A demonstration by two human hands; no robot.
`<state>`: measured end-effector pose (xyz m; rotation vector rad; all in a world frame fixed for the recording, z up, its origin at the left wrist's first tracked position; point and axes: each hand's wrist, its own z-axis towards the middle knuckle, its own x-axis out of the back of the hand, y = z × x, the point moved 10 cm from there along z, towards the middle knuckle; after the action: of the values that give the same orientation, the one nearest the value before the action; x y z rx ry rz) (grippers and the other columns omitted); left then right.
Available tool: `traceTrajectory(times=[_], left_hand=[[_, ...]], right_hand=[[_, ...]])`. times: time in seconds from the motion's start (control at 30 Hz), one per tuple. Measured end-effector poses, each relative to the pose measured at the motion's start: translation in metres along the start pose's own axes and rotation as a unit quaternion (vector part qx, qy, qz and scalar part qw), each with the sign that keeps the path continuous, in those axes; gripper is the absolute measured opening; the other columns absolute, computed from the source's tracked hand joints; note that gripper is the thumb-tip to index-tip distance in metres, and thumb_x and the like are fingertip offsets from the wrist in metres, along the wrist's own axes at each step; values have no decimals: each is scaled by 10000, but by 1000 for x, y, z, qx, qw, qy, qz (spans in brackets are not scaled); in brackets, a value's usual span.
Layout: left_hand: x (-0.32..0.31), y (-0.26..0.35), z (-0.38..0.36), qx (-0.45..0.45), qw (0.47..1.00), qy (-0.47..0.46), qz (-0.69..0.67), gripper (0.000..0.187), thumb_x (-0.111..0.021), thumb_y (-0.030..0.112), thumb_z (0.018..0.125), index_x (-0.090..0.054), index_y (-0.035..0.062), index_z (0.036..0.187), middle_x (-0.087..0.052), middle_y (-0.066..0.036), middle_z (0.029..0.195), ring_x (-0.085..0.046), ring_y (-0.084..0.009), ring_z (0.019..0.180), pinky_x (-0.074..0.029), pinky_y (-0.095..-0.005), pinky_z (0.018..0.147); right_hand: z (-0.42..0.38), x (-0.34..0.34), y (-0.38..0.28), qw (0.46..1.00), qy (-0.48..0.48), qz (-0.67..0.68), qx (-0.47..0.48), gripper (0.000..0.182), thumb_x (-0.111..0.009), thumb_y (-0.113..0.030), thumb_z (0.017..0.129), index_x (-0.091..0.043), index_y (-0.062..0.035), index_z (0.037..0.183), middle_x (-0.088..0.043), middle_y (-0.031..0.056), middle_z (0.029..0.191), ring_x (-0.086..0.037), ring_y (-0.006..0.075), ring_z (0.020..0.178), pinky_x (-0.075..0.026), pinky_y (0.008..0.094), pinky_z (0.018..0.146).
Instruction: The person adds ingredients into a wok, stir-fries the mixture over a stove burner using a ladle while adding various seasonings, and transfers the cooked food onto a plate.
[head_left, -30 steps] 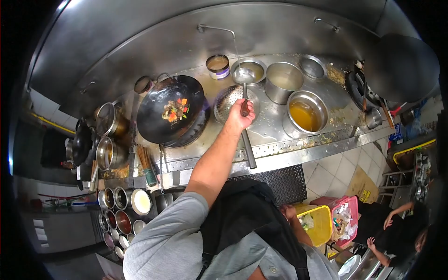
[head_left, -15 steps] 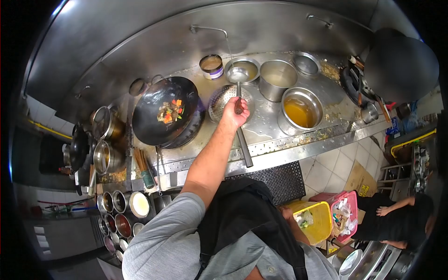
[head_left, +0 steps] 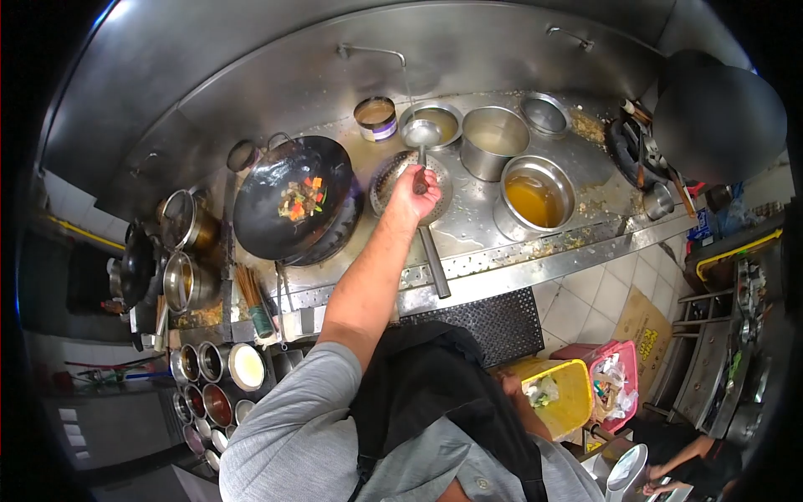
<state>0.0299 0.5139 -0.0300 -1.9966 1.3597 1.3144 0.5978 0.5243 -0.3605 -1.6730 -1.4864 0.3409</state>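
My left hand [head_left: 416,194] is closed around the dark wooden grip of a ladle [head_left: 421,134]. The ladle's bowl is at the front left of a shallow metal basin [head_left: 443,117], below a tap [head_left: 376,52] with a thin stream of water. Under my hand lies a perforated strainer [head_left: 389,180], its long handle pointing toward me. To the left, a black wok [head_left: 259,197] holds chopped food [head_left: 301,199] in orange, red and green pieces. My right hand [head_left: 508,385] is low beside my apron, near a yellow bin [head_left: 571,402]; its fingers are mostly hidden.
Right of the strainer stand a deep pot [head_left: 495,142] and a pot of amber liquid [head_left: 538,201]. A purple-labelled can [head_left: 375,121] is left of the basin. Several sauce containers [head_left: 217,402] sit at lower left. A co-worker [head_left: 690,460] bends at lower right beside a pink bin [head_left: 623,360].
My left hand has drawn slightly left and down with the ladle. The co-worker at lower right has moved lower, with hands now near a white-rimmed container. The food still lies in the wok.
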Motion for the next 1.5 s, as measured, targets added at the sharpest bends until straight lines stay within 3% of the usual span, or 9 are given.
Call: traceTrajectory(times=[0.1,0.17,0.2,0.27,0.5,0.57,0.6,1.07,1.5], left_hand=[[2,7,-10,2,999,18,31,178,-505,205,922,-496,82,794,-544,-11,674,-496,-125,547,-378,-276,485],[-2,12,-19,2,999,17,27,169,-508,193,920,-499,83,792,-546,-13,675,-499,-126,548,-379,-277,484],[-6,15,-23,1,1000,14,23,161,-512,181,918,-502,83,791,-549,-15,677,-501,-127,550,-380,-277,484],[-12,19,-34,4,1000,19,13,151,-521,170,913,-506,83,791,-552,-16,683,-506,-127,552,-382,-276,485],[-11,41,-54,6,1000,-8,12,140,-542,180,897,-507,90,795,-556,-21,705,-531,-130,568,-385,-276,482],[-10,50,-65,5,1000,-22,8,126,-554,167,897,-527,72,820,-561,-18,702,-529,-125,563,-383,-270,483],[-9,57,-72,4,999,-34,6,115,-566,154,898,-546,54,844,-565,-15,699,-527,-121,559,-382,-265,485],[66,213,-289,-62,947,58,311,135,-588,194,917,-587,103,1016,-556,-14,703,-500,-122,517,-347,-262,388],[178,291,-344,-190,797,169,549,186,-568,114,892,-564,45,1065,-514,-54,650,-506,-157,489,-432,-314,408]], right_hand=[[4,-20,70,949,-18,271,-159,252,-485,-194,935,-636,-59,1085,-630,54,779,-578,178,596,-466,315,531],[-7,-14,0,974,-52,-1,219,247,-489,-179,927,-638,-53,1079,-619,55,764,-577,175,594,-461,307,526],[-8,-16,0,974,-52,-2,219,247,-489,-179,927,-638,-53,1079,-619,55,764,-577,175,594,-461,307,526],[-14,-10,5,996,-11,47,-81,248,-495,-169,922,-641,-53,1086,-622,63,775,-583,173,588,-455,299,511],[-21,-24,-17,964,38,196,-177,247,-492,-173,927,-627,-46,1091,-624,69,785,-591,178,578,-447,296,486],[-11,-34,-47,972,-2,-139,188,241,-485,-159,930,-620,-47,1094,-620,67,778,-584,175,579,-447,295,481],[-13,-36,-48,972,-4,-143,189,241,-485,-159,930,-620,-47,1094,-620,67,778,-584,175,579,-447,295,481],[-17,-98,-88,974,-2,46,-220,243,-547,-181,924,-628,-20,1086,-670,93,868,-638,185,672,-499,349,555],[5,-175,-120,983,-14,85,-161,343,-592,-192,917,-618,23,1184,-699,97,905,-653,172,717,-520,311,590]])
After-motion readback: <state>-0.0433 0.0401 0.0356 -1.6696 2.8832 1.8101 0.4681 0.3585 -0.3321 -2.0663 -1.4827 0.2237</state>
